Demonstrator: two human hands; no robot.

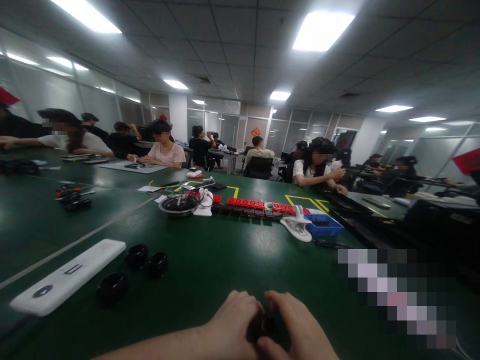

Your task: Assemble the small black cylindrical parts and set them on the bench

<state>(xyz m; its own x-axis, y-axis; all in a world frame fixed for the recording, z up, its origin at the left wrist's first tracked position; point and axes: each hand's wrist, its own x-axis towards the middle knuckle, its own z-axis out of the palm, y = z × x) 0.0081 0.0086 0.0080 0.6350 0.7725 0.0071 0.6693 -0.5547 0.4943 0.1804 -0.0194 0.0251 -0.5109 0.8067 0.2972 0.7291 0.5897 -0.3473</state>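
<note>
At the bottom middle, both hands meet around a dark, rounded black piece (267, 326); its exact kind is hard to make out. My left hand (233, 317) has its fingers curled on the piece from the left. From the right, the bent thumb and fingers of my right hand (300, 325) close round it, and they hide much of it. To the left, three shiny black rings (157, 265) lie on the green table (195, 280), apart from both hands.
A long white device (69, 275) lies at left. Farther back are a metal bowl (178, 206), red parts in a row (245, 203), white clamps (298, 225), a blue tray (324, 226) and pliers-like tools (73, 197). Several people sit at tables beyond. A blurred-out strip (397, 300) is at right.
</note>
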